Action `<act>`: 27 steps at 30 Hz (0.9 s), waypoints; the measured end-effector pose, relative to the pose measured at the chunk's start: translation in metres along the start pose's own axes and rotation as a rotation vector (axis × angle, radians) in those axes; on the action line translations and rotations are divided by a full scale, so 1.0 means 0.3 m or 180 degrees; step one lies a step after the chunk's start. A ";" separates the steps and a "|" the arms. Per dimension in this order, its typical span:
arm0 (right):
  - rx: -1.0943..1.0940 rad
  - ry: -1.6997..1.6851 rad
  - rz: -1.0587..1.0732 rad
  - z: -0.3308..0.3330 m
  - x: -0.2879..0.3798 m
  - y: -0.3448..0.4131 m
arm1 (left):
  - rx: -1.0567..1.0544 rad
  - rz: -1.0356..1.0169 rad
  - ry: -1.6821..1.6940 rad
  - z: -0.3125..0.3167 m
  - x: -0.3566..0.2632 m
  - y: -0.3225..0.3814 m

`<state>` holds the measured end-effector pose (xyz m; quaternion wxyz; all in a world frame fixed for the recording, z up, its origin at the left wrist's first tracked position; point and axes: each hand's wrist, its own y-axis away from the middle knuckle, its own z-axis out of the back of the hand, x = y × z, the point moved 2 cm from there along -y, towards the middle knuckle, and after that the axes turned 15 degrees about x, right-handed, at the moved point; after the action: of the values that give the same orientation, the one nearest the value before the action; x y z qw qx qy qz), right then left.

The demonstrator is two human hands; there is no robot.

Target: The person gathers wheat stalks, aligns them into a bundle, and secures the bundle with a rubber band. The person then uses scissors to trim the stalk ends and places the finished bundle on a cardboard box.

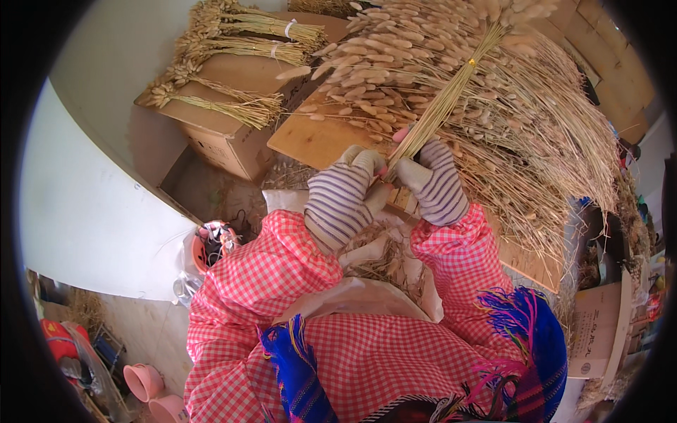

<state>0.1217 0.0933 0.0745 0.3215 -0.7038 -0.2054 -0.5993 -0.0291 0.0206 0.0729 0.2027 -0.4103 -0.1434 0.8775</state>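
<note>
A bundle of dried bunny-tail grass (448, 98) slants up and away from me, its fluffy heads at the top edge of the view. A small yellow tie (472, 62) circles its stems below the heads. My left hand (344, 193), in a striped knit glove with bare fingertips, grips the cut stem ends. My right hand (435, 182), gloved alike, closes around the stems just above, from the right side. Both hands are near the front edge of a wooden board (312, 129). Behind them, a large heap of loose dried grass (529, 121) covers most of that board.
Several tied bunches (227, 108) lie on a cardboard box (211, 143) at the upper left. White sheeting (365, 299) with straw scraps spreads below my hands. A pink bucket (200, 251) stands left, beside a white panel (100, 201). Another carton (592, 328) is at right.
</note>
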 end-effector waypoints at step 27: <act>-0.0119 -0.0391 -0.0020 -0.015 -0.005 0.010 | -0.0445 -0.0689 -0.0287 -0.033 0.005 0.022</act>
<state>0.1203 0.0883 0.0728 0.2932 -0.7444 -0.2158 -0.5598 -0.0239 0.0164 0.0629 0.2604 -0.3657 -0.2566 0.8559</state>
